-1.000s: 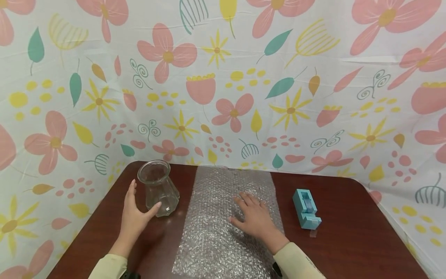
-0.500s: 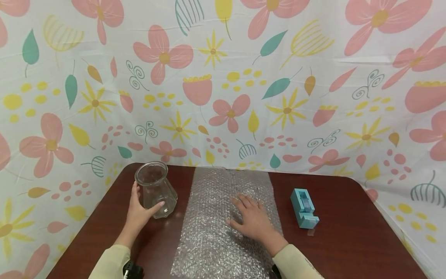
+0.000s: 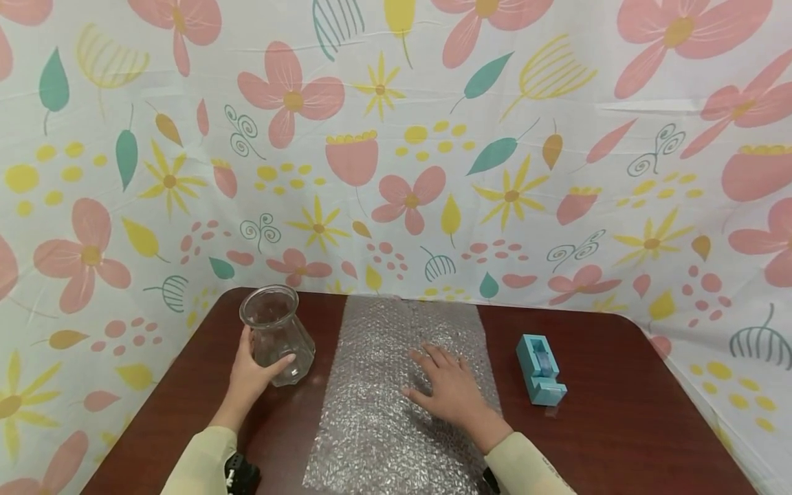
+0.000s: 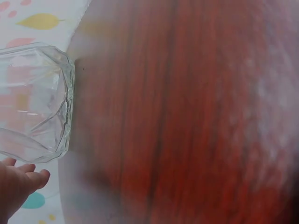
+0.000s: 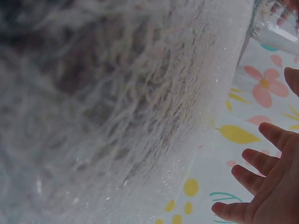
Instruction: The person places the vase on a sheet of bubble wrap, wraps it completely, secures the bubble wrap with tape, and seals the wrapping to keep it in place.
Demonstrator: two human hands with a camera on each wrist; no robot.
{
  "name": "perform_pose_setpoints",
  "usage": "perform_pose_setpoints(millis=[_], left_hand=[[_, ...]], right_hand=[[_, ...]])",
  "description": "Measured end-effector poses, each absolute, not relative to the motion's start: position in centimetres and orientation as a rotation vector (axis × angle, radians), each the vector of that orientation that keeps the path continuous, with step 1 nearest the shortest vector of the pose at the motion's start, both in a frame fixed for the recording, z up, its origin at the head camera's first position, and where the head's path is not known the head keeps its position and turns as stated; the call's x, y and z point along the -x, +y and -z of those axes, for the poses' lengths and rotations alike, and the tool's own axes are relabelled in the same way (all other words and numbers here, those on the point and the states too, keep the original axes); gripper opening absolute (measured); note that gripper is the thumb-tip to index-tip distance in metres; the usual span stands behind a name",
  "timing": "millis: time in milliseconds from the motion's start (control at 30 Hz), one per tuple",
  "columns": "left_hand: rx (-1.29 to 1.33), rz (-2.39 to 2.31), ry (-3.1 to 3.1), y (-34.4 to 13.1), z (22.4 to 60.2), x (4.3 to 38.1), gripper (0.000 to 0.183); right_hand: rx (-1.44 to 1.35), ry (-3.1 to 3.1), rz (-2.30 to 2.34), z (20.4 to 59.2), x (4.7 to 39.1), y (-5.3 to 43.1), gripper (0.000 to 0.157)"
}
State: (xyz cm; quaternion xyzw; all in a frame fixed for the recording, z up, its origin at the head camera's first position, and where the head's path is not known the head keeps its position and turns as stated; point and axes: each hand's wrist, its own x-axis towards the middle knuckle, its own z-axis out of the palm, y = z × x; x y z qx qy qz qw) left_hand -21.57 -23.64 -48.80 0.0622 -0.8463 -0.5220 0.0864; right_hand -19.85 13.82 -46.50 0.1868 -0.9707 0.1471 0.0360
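A clear glass vase (image 3: 280, 340) with a wide round rim stands upright on the left side of the table. My left hand (image 3: 250, 371) is at its near left side, thumb in front of the glass and fingers along the left. In the left wrist view, the fingers (image 4: 28, 179) lie loosely extended close to the vase's faceted base (image 4: 42, 107); firm contact cannot be made out. A sheet of bubble wrap (image 3: 377, 405) lies flat across the middle. My right hand (image 3: 454, 395) is over it, fingers (image 5: 252, 179) spread and holding nothing.
A light blue tape dispenser (image 3: 540, 371) stands on the dark reddish-brown table (image 3: 631, 412), right of the bubble wrap. A white flower-patterned cloth (image 3: 408, 137) hangs behind and along both sides of the table.
My left hand has moved in closer around the vase, its fingers now against or near the left side. The right hand stays over the bubble wrap. The head view shifted slightly.
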Motion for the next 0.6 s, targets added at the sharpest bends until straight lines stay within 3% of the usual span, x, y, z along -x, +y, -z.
perform_pose_setpoints(millis=[600], left_hand=[[-0.296, 1.569, -2.5, -23.05, 48.42, 21.28, 0.107]], right_hand=[[-0.55, -2.98, -0.464, 46.78, 19.54, 14.19, 0.067]])
